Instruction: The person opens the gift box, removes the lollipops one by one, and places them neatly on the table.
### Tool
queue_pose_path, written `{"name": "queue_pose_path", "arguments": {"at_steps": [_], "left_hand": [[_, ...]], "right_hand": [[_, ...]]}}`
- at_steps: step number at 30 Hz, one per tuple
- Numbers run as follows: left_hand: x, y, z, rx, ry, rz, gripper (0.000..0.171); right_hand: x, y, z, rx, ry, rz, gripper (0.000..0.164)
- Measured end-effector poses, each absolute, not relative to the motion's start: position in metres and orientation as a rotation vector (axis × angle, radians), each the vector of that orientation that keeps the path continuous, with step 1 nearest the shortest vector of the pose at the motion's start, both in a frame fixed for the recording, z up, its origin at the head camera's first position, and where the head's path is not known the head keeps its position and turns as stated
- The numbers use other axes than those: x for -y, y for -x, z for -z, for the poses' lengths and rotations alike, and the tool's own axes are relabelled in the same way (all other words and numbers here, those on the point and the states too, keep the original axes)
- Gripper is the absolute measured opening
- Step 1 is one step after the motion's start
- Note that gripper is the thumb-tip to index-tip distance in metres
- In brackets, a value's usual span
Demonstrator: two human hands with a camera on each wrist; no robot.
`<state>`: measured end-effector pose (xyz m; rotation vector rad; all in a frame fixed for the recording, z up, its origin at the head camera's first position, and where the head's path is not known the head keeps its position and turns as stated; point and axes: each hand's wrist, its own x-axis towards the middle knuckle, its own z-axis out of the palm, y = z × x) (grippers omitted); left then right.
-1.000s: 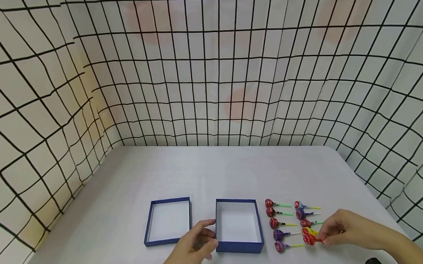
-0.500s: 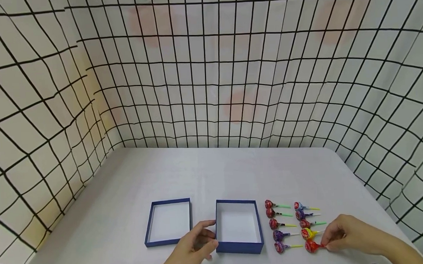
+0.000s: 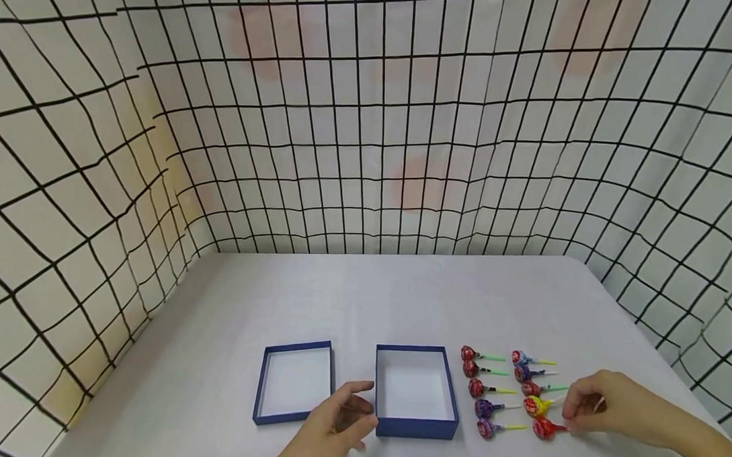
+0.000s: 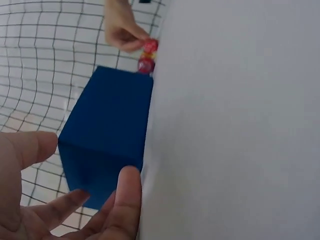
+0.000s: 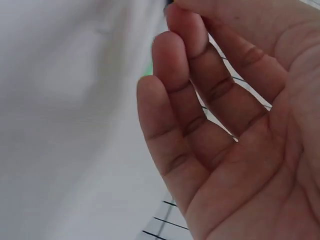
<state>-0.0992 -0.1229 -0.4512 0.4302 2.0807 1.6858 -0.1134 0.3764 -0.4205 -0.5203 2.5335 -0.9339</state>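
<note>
At the near end of the right-hand lollipop column lies a red lollipop point(image 3: 546, 428). My right hand point(image 3: 608, 408) pinches it by the stick end, which the fingertips hide. In the right wrist view the thumb and index finger of that hand point(image 5: 235, 130) meet at the top edge, other fingers loosely bent. My left hand point(image 3: 330, 425) stays at the left side of an open blue box point(image 3: 417, 428) with a white inside. Its fingers are relaxed and spread near the box's front left corner; the left wrist view shows fingertips right at the blue walls point(image 4: 110, 110).
Left of the box lies its shallow blue-rimmed lid point(image 3: 297, 379), white inside up. Several lollipops lie in two columns right of the box, among them a yellow one point(image 3: 535, 405) and a purple one point(image 3: 484, 408). A black grid netting point(image 3: 387, 144) surrounds the white table point(image 3: 368, 295).
The right hand has brought the red lollipop down toward the near side, from overlapping the yellow one to lying below it in the column. The left hand has kept its place by the box.
</note>
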Motion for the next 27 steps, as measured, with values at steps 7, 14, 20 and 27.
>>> {"name": "queue_pose_path", "arguments": {"at_steps": [7,14,20,27], "left_hand": [[0.150,0.102,0.417,-2.272,-0.547,-1.603,0.049],[0.185,0.126,0.373,-3.181,-0.503,-1.028,0.067],[0.197,0.144,0.359,-3.409,-0.257,-0.466,0.086],[0.189,0.154,0.359,-3.300,-0.165,-0.403,0.088]], "right_hand": [[-0.352,0.109,0.391,-2.994,0.436,0.716,0.012],[-0.315,0.110,0.366,-3.387,0.388,0.534,0.069],[-0.293,0.121,0.354,-3.428,0.194,0.315,0.098],[-0.284,0.129,0.352,-3.424,0.134,0.272,0.103]]}}
